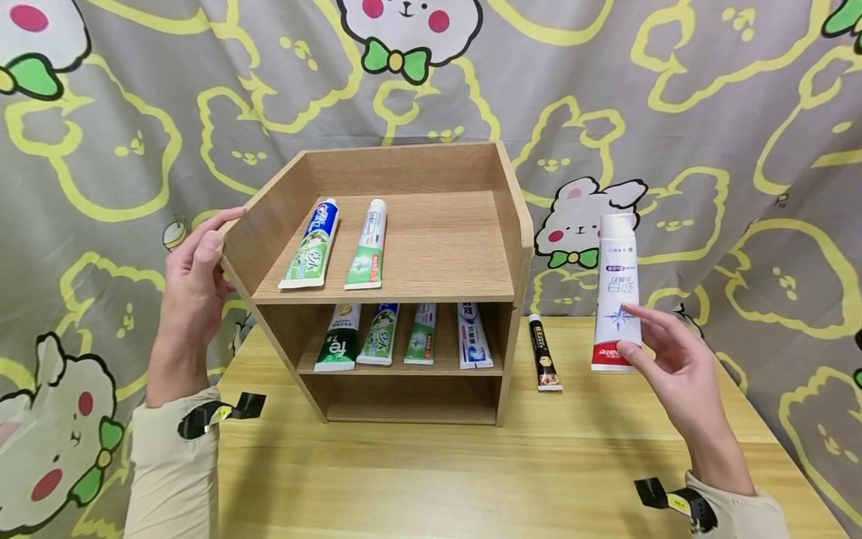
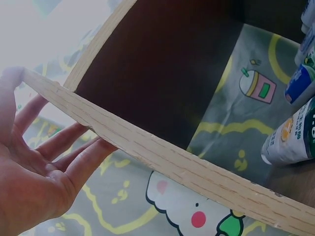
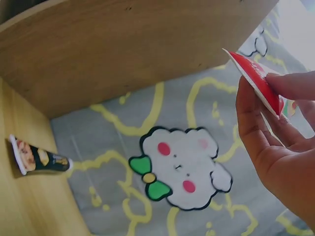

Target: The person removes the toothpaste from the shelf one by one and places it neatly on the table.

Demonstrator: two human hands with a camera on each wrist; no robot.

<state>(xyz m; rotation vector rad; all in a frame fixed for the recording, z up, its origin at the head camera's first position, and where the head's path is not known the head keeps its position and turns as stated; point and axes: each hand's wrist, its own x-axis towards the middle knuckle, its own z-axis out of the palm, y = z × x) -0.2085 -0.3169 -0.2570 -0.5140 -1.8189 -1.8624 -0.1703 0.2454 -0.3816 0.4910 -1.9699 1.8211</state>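
My left hand (image 1: 195, 281) grips the upper left edge of a wooden shelf unit (image 1: 404, 296); in the left wrist view the thumb and fingers lie on either side of its panel (image 2: 162, 152). To the right of the shelf, my right hand (image 1: 680, 374) pinches the lower end of a white toothpaste tube (image 1: 616, 288) with a red bottom, cap upward, above the table. The tube's red end (image 3: 258, 81) shows between thumb and fingers in the right wrist view. On the top shelf lie a blue-and-green toothpaste tube (image 1: 313, 243) and a white-and-green one (image 1: 367, 247).
The middle shelf holds a dark green tube (image 1: 339, 340), a blue-and-green tube (image 1: 379, 337), a white-and-green tube (image 1: 420, 337) and a blue-and-white tube (image 1: 474, 337). A black tube (image 1: 544, 355) lies on the table (image 1: 404, 479) right of the unit. A patterned curtain (image 1: 431, 97) hangs behind.
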